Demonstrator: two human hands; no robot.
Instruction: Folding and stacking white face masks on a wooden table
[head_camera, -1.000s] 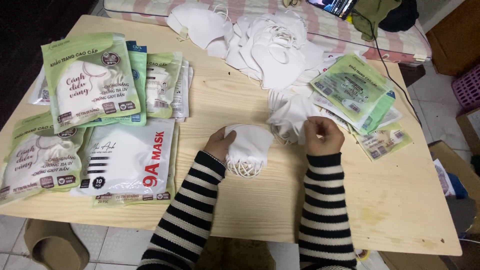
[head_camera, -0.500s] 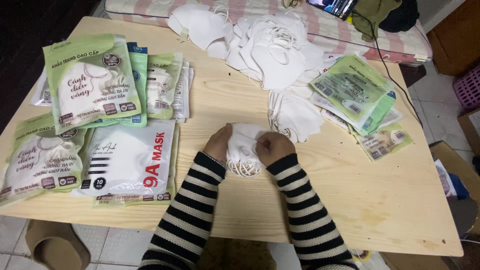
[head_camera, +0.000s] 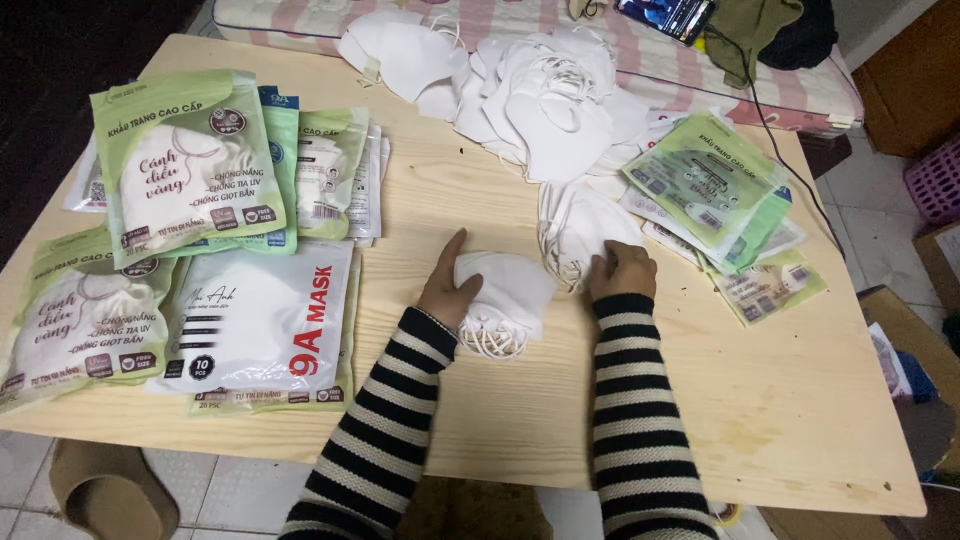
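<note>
Your right hand (head_camera: 622, 270) has left the small folded stack of white fabric masks (head_camera: 503, 295) at desk centre, fingers now clenched on the loose white mask pile (head_camera: 578, 225) at 1 o'clock; left hand (head_camera: 447, 290) still grips the stack.

packets (head_camera: 190, 170) left | mask stack (head_camera: 500, 295) centre | loose masks (head_camera: 540, 95) behind

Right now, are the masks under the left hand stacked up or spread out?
Stacked. The small mask stack lies in one tidy bundle under the left hand, ear loops bunched together at its near edge.
</note>
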